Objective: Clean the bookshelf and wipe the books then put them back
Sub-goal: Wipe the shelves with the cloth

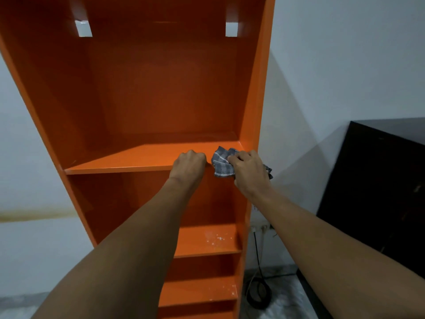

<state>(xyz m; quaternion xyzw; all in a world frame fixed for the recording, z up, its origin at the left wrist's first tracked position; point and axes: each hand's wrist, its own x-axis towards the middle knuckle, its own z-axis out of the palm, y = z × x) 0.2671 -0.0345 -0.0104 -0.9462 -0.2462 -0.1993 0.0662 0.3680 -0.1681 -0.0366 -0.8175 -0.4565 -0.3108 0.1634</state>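
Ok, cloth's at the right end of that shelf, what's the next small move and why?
Probably sweep the cloth leftward along the shelf board. The right hand grips it bunched at the board's right end, with the rest of the board lying to its left. The left hand rests, fingers curled, on the front edge in that path, so it may need to shift.

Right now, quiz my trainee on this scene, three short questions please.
1. True or false: books stand on the shelf that the cloth lies on.
2. The cloth sits at that shelf's: A left end, B middle, C right end.
3. Which hand holds the cloth?
Key: 1 false. 2 C. 3 the right hand.
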